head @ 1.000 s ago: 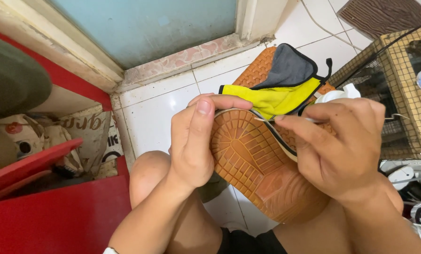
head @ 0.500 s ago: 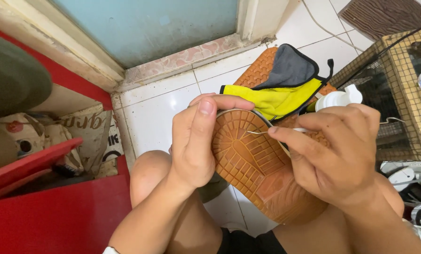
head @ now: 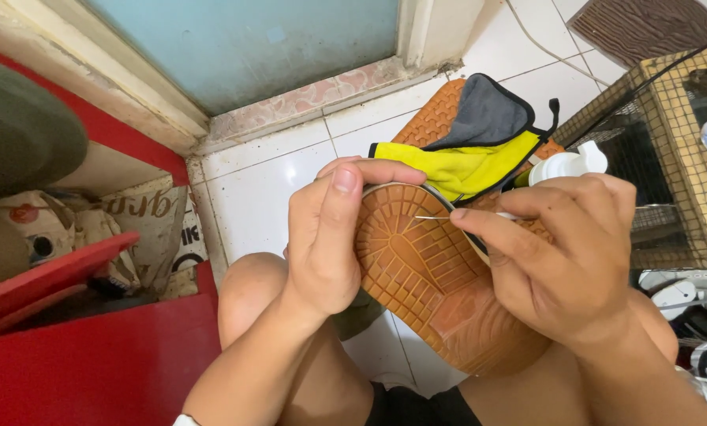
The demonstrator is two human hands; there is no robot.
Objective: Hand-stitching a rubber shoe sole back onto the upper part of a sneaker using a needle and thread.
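The left hand (head: 322, 237) clamps the orange-soled shoe (head: 424, 276), thumb on its toe. The right hand (head: 566, 260), moved inward since a second ago, pinches a thin needle (head: 432, 218) at the sole's rim: stitching continues.

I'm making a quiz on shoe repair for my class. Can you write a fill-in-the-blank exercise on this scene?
1. The left hand grips the toe end of a shoe sole coloured ____.
2. The right hand pinches a thin ____ against the sole's edge.
3. On the floor beyond lies a second shoe whose upper is grey and ____.
4. The floor is laid with white ____.

Missing words: orange; needle; yellow; tiles
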